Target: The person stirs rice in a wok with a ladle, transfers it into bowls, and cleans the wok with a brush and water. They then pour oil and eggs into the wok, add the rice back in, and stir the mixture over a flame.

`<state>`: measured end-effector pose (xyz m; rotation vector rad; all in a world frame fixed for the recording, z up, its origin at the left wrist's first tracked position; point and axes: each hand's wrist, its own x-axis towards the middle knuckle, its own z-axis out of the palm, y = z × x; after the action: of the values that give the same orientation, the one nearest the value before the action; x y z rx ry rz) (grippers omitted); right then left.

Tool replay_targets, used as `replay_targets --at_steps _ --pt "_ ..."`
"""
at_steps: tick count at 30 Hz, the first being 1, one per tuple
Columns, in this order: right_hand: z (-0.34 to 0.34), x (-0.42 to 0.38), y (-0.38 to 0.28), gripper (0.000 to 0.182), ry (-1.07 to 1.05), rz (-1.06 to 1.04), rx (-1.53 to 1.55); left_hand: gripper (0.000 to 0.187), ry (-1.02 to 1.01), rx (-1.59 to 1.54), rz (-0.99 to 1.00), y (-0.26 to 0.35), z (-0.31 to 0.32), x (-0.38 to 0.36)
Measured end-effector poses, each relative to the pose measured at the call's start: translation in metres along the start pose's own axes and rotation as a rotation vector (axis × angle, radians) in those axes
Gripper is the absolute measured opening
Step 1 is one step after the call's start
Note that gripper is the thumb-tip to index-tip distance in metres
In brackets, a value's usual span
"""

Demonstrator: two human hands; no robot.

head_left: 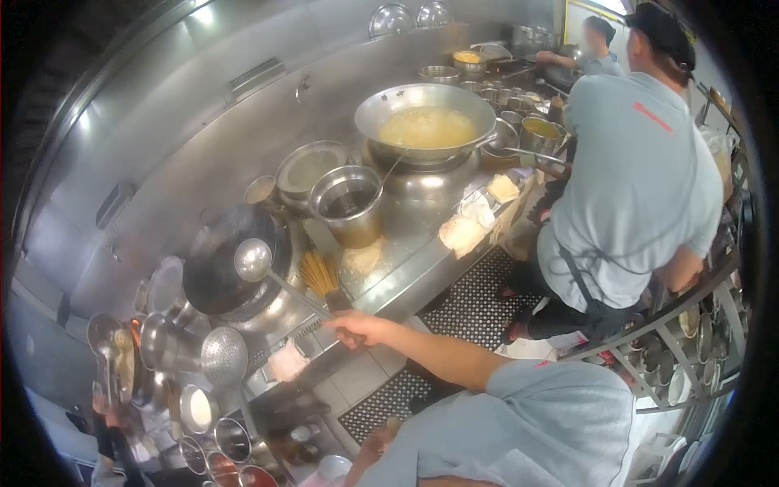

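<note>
My right hand (357, 329) is closed around the handle of a long metal ladle (253, 260). The ladle's round bowl hangs over a dark wok (215, 280), from which faint steam rises. Beside the handle, a bamboo brush (319, 273) rests near the counter edge. Low in the view, my left hand (377, 446) is near my body, its fingers too unclear to make out. A folded pinkish cloth (288, 359) lies on the counter edge below the ladle handle.
A large pan of yellowish liquid (428, 128) stands beyond a deep metal pot (347, 207). A perforated skimmer (225, 357) and several metal containers are at lower left. One person (637, 170) stands at right, another (600, 61) farther back; someone's hand (112, 418) shows at far left.
</note>
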<state>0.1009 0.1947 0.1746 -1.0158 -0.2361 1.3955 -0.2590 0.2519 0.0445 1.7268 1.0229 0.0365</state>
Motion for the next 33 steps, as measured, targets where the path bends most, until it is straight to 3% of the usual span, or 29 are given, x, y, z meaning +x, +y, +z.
replay_targets --at_steps 6,12,14,16,18,21,24,28,33 --pt "0.010 -0.003 0.024 0.029 -0.031 0.024 0.064 0.045 0.195 -0.185 -0.182 -0.084 -0.022 -0.069" --pt "0.020 0.000 0.035 0.026 0.039 0.015 -0.031 0.044 0.254 -0.400 -0.357 -0.134 0.058 -0.143" --pt "0.020 0.011 0.030 0.027 0.040 -0.066 0.011 0.044 0.274 -0.446 -0.391 -0.129 0.080 -0.158" --pt "0.043 0.001 -0.015 0.029 0.066 -0.129 -0.334 0.043 0.290 -0.488 -0.409 -0.120 0.100 -0.161" --pt "0.051 0.006 -0.052 0.023 0.052 -0.135 -0.386 0.043 0.322 -0.523 -0.431 -0.110 0.118 -0.165" --pt "0.033 0.062 -0.069 0.027 -0.150 -0.109 -0.081 0.043 0.373 -0.577 -0.468 -0.092 0.139 -0.167" --pt "0.064 0.079 -0.080 0.033 0.224 -0.418 -0.833 0.043 0.417 -0.623 -0.513 -0.077 0.159 -0.165" --pt "0.053 0.123 -0.129 0.029 0.178 -0.255 -1.104 0.042 0.476 -0.689 -0.565 -0.054 0.184 -0.163" --pt "0.046 0.158 -0.135 0.010 0.034 -0.046 -0.691 0.042 0.562 -0.751 -0.557 -0.025 0.206 -0.149"
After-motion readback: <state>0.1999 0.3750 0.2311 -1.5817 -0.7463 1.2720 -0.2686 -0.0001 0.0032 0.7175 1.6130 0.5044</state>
